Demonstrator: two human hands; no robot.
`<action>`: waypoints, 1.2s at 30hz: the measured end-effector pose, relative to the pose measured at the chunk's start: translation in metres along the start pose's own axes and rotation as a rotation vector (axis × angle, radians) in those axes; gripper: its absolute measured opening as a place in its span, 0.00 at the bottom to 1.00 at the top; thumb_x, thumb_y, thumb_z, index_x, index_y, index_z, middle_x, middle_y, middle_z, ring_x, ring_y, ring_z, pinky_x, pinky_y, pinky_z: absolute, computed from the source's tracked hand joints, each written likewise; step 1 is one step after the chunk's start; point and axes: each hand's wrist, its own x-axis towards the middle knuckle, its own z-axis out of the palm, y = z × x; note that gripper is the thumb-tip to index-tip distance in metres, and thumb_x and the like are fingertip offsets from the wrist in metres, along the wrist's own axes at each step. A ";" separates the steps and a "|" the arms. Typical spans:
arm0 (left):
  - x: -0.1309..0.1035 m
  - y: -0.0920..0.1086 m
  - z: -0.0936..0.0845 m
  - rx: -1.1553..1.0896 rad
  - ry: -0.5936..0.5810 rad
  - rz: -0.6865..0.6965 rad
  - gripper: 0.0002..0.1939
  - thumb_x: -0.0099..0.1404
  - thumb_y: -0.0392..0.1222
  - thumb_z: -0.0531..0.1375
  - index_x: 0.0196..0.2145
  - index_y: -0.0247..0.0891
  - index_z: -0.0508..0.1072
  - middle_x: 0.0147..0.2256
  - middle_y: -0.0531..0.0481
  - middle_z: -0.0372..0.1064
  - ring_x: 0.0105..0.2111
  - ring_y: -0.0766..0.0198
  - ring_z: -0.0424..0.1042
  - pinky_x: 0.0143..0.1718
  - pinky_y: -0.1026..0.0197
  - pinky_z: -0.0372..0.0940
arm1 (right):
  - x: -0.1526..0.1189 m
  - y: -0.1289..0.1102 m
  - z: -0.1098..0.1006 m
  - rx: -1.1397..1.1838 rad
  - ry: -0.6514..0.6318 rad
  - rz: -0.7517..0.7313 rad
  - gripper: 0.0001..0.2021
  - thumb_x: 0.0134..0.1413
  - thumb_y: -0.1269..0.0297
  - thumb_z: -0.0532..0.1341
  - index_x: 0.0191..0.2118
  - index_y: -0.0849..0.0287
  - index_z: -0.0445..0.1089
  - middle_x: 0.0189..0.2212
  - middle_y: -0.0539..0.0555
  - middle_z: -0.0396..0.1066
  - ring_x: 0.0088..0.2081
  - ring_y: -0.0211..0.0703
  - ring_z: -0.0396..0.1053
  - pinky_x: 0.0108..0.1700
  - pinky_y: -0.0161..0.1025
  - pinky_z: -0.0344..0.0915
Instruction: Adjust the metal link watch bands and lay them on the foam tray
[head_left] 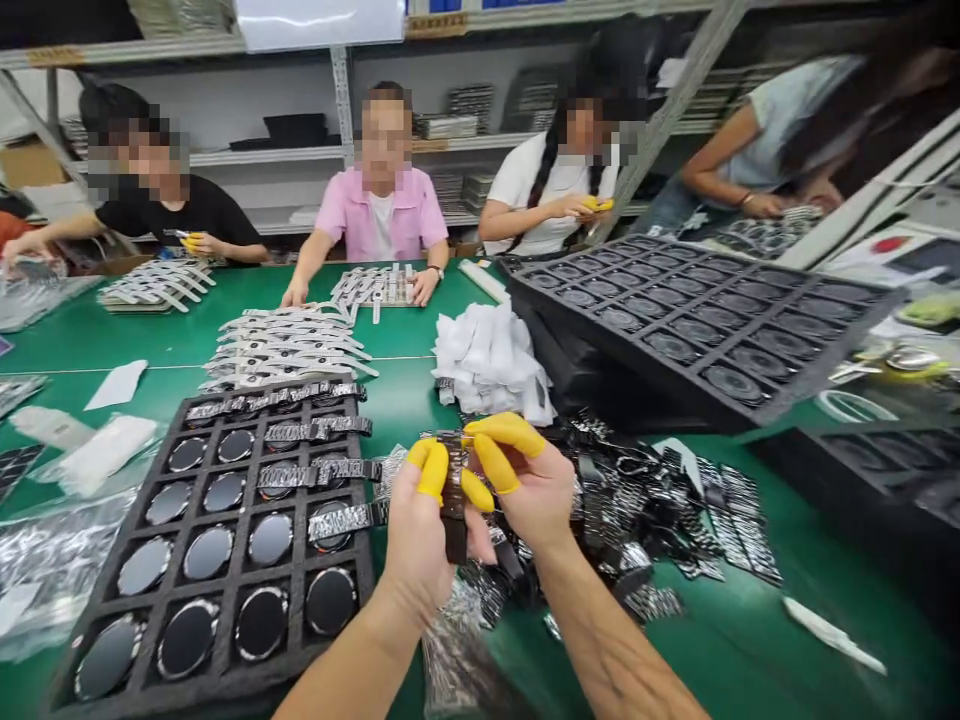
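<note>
My left hand (424, 520), with yellow finger cots, grips a dark metal watch band (455, 500) upright near the middle of the view. My right hand (525, 485), also in yellow cots, pinches the band's upper end between its fingertips. To the left lies a black foam tray (232, 520) of round dark watch faces in square compartments. Several dark link bands (345, 520) lie across its upper and right compartments. A tangled pile of dark metal bands (622, 510) is beside and behind my right hand.
White wrapped pieces (491, 360) are heaped beyond my hands. Pale straps (289, 345) lie behind the tray. A large black compartment tray (697, 310) stands at the right. Plastic bags (60, 560) are at the left. Several people sit or lean across the green table (180, 345).
</note>
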 end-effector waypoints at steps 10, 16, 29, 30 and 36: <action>0.002 -0.005 -0.003 -0.050 -0.069 -0.045 0.25 0.60 0.60 0.70 0.41 0.41 0.65 0.19 0.61 0.69 0.09 0.66 0.64 0.10 0.69 0.47 | 0.004 -0.002 -0.001 -0.043 0.026 -0.077 0.04 0.65 0.62 0.67 0.41 0.52 0.80 0.37 0.55 0.81 0.31 0.43 0.76 0.32 0.41 0.77; -0.002 0.003 -0.002 -0.041 -0.054 -0.112 0.22 0.62 0.59 0.68 0.33 0.41 0.64 0.15 0.60 0.63 0.08 0.66 0.61 0.10 0.68 0.48 | 0.013 -0.009 -0.012 -0.171 -0.137 -0.233 0.10 0.68 0.66 0.63 0.49 0.49 0.81 0.42 0.55 0.82 0.42 0.46 0.80 0.43 0.42 0.79; -0.006 0.009 -0.005 -0.116 -0.272 -0.381 0.17 0.68 0.49 0.57 0.27 0.36 0.70 0.09 0.58 0.48 0.07 0.68 0.54 0.12 0.67 0.45 | 0.020 -0.006 -0.019 0.205 -0.367 0.014 0.20 0.70 0.46 0.60 0.39 0.55 0.82 0.35 0.57 0.81 0.29 0.42 0.76 0.26 0.36 0.72; -0.006 0.010 -0.006 -0.120 -0.283 -0.371 0.16 0.68 0.50 0.57 0.27 0.36 0.70 0.09 0.58 0.49 0.07 0.68 0.54 0.12 0.68 0.45 | 0.020 -0.006 -0.019 0.230 -0.373 0.027 0.20 0.70 0.46 0.60 0.39 0.56 0.82 0.36 0.57 0.81 0.28 0.41 0.75 0.25 0.36 0.71; -0.009 0.010 -0.008 -0.067 -0.422 -0.355 0.15 0.67 0.51 0.60 0.30 0.37 0.71 0.10 0.57 0.55 0.07 0.65 0.57 0.10 0.66 0.49 | 0.020 -0.016 -0.023 0.308 -0.477 -0.042 0.15 0.63 0.46 0.68 0.40 0.51 0.81 0.38 0.56 0.81 0.42 0.49 0.78 0.44 0.47 0.77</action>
